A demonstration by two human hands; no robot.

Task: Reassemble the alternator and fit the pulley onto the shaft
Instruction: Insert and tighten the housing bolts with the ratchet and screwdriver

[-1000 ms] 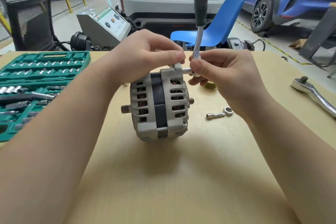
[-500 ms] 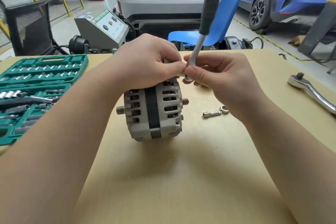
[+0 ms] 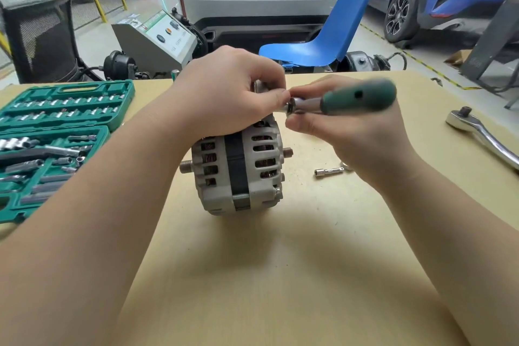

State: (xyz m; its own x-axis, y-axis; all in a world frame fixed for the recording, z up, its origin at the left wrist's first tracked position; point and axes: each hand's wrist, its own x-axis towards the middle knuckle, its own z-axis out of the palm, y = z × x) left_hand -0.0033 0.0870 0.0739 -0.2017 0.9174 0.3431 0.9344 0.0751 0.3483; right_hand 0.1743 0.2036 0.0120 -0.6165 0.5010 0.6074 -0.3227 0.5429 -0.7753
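The left hand (image 3: 233, 93) curls over the top of the alternator (image 3: 238, 166), pinching something small at its upper lug; the right hand (image 3: 345, 132) grips a green-handled driver (image 3: 356, 100) lying level, socket end at that spot. The alternator stands mid-worktop (image 3: 280, 275). The driver should probably stay square to the fastener. An extension bar (image 3: 328, 171) lies right of it, a ratchet (image 3: 483, 132) far right, the socket case (image 3: 56, 143) left; nothing blocks.

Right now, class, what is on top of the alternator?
The left hand rests on the alternator, fingers pinching by the driver tip held in the right hand. The fastener beneath the fingers is hidden.
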